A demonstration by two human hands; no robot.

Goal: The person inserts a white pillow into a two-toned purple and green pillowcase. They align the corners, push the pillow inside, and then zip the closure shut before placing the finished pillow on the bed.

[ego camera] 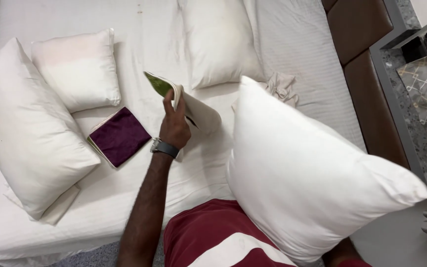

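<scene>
White bedsheet covers the bed [139, 29], with a brown headboard at the far right. Left hand [175, 123], wearing a dark wristwatch [164, 147], has its grip closed on a folded beige cushion cover [193, 106] with a green lining, raised above the mattress. Right hand is hidden behind the large white pillow [302, 173] held against the body; its grip cannot be determined. A folded purple cloth [120, 136] lies flat near two white pillows [30, 128] at left. In my judgement, the cover's opening should be shaken wide before any filling. No container holds contents; the cover appears empty.
</scene>
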